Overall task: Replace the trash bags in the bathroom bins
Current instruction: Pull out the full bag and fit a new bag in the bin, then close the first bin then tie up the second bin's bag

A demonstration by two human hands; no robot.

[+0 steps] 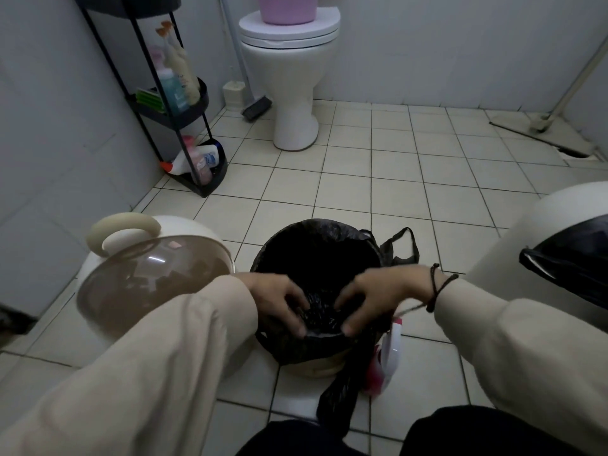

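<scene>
A round cream bin (312,368) stands on the tiled floor in front of me, lined with a black trash bag (316,255) whose edge folds over the rim. My left hand (276,299) and my right hand (381,296) both pinch bunched black plastic at the near rim of the bin. A loose bag handle (403,246) sticks out at the far right of the bin. Another black bag (339,399) lies on the floor by my knees, next to a pink and white roll pack (388,360).
A cream bin with a domed clear lid (151,274) lies at the left. Another cream bin with a black bag (566,258) sits at the right. Beyond are a toilet (292,77), a black shelf rack with bottles (184,103), a brush (256,106) and a floor squeegee (543,126).
</scene>
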